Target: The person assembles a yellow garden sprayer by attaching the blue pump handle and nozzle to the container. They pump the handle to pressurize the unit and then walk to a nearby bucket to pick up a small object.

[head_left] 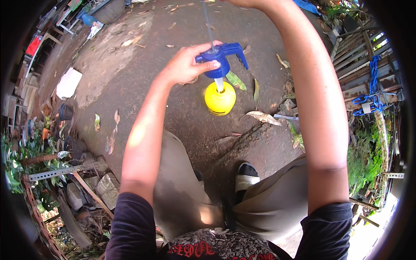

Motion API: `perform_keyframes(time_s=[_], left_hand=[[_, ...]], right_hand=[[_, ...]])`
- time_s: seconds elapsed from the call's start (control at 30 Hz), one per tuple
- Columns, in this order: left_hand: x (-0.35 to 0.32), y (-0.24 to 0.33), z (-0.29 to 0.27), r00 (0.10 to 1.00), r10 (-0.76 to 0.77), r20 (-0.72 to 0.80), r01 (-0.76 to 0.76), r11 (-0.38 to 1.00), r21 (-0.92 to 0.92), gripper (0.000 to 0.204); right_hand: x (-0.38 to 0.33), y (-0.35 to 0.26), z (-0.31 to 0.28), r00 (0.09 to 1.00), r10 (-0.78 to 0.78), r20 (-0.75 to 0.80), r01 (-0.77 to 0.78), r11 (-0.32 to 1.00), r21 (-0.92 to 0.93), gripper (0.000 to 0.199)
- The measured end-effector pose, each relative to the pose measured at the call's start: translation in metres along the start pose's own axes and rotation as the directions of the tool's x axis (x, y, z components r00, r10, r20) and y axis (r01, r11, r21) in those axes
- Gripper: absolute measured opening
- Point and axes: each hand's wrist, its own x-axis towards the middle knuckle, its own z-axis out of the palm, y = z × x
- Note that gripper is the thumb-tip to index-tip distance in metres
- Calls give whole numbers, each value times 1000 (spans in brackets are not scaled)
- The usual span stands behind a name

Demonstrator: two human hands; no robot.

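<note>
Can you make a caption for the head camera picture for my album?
Left hand gripping a blue pump head above the open mouth of a round yellow bottle.

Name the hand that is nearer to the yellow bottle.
Left. The left hand holds the blue pump head just above the yellow bottle; the right hand is farther off, at the picture's top edge and mostly cut off.
</note>
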Motion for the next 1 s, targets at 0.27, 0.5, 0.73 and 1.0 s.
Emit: perform_keyframes(time_s=[0.27,0.5,0.73,1.0], left_hand=[[-12,9,-23,992,31,-118,-51,984,-172,63],[-15,11,-24,987,27,-161,-57,981,-184,62],[-14,10,-15,984,68,-165,-55,995,85,60],[-11,15,4,984,85,-156,-46,971,234,61]], right_hand=[[1,-27,-20,993,-119,18,115,981,155,34],[-2,-41,-28,996,-85,-20,87,989,122,36],[-5,-46,-25,998,-55,38,49,987,152,39],[-2,-29,-13,997,-65,46,62,996,69,38]])
